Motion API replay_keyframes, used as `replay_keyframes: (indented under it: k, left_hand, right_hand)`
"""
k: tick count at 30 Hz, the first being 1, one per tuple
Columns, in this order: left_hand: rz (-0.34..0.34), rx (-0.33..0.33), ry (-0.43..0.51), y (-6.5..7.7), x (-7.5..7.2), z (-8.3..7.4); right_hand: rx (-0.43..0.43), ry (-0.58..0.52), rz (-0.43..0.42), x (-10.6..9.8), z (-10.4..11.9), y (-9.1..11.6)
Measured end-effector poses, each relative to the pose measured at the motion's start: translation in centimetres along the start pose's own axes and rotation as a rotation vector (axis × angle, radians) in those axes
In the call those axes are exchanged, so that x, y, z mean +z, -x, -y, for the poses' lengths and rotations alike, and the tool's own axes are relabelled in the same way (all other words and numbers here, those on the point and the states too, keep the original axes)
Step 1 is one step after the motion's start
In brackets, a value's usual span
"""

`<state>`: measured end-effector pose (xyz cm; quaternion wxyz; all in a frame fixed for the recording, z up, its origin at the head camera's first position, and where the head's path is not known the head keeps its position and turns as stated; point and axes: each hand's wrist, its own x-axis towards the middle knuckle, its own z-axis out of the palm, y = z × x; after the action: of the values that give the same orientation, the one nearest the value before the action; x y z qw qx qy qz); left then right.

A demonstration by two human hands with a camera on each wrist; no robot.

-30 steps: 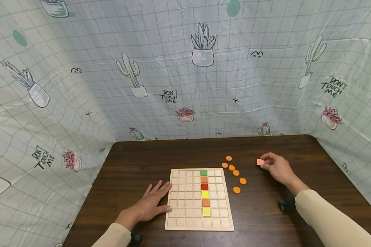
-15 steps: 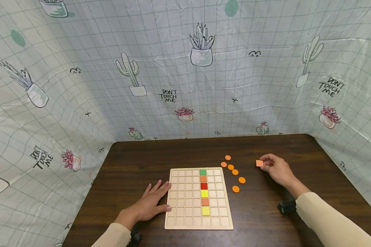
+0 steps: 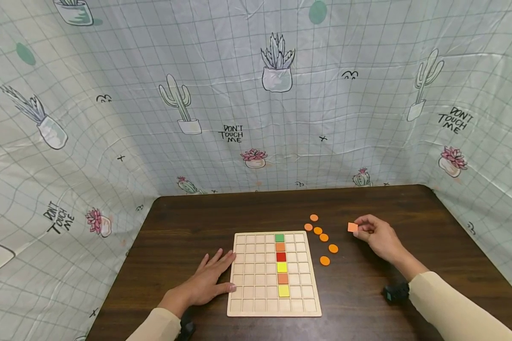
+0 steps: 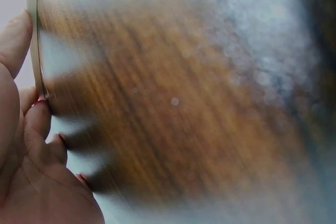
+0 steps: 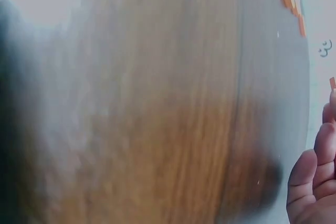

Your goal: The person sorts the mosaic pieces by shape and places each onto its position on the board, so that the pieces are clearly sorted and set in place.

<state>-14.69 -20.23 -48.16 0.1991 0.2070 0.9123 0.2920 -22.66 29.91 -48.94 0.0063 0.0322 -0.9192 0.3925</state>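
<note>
A pale wooden grid board [image 3: 256, 274] lies on the dark table. One of its columns holds a run of square tiles: green [image 3: 279, 237], orange, red [image 3: 281, 256], yellow [image 3: 282, 267], orange and yellow. My left hand [image 3: 205, 282] rests with spread fingers against the board's left edge; the left wrist view shows its fingertips at that edge. To the right of the board, my right hand [image 3: 379, 237] pinches an orange square tile [image 3: 352, 227] between thumb and fingers. In the right wrist view only a sliver of that tile [image 5: 332, 83] shows above the fingers.
Several orange round discs [image 3: 324, 237] lie scattered between the board and my right hand. The dark wooden table [image 3: 196, 213] ends at the back against a hanging patterned cloth [image 3: 256, 94], which also closes off both sides.
My right hand has moved slightly left and toward me with the orange tile pinched in it. The left hand stays at the board's edge, and the board and discs have not moved.
</note>
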Motion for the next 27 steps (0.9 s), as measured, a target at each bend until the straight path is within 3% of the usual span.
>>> replay_keyframes:
  k: [21, 27]
  left_hand:
    - [0.0, 0.025, 0.023, -0.2, 0.3, 1.1]
    - [0.002, 0.05, 0.047, -0.1, 0.1, 0.8]
  right_hand:
    - [-0.038, -0.055, -0.022, 1.5, 2.3, 2.1]
    - [-0.042, -0.071, -0.01, 1.8, 2.9, 2.9]
